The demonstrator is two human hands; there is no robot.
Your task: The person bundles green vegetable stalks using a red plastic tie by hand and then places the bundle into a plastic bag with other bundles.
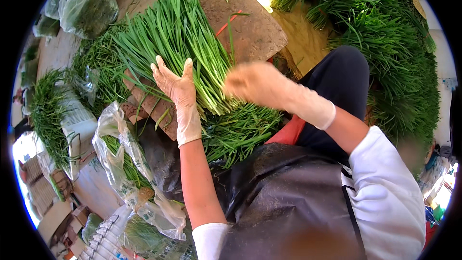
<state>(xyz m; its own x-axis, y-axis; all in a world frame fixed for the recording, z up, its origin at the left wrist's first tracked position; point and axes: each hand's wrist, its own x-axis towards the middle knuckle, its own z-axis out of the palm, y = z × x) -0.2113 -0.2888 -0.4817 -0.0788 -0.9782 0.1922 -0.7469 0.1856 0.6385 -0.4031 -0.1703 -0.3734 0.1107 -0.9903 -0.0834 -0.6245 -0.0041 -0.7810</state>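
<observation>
At far left, dark, limp green leaves drape over a white plastic crate (79,121) with a perforated, grid-like side. Slightly right of it, a clear plastic bag (91,9), crinkled and rounded, bulges with greens, and a tangled heap of thin leaves (96,74) spreads below it. Nearer the person, a torn transparent bag (139,156) hangs in creased folds around more green blades. The left hand (179,89) wears a thin, pale, wrinkled glove; its forearm rises almost straight from below, and its fingers are spread with the thumb apart, resting along the lower left side of the leafy bunch (185,43) without closing round it. That bunch lies at upper centre, a thick, fanned sheaf of long, flat, smooth blades, leaf tips pointing away and pale stem ends toward the person. Beside it is a rough, brown, flat board (250,29). The right hand (255,82), in a similar glove, angles in from the lower right, bent at the elbow, fingers curled beside the stem ends; motion blur hides whether it grasps any stems. At far right stands a large, dense, brushy mass of greens (385,58).
</observation>
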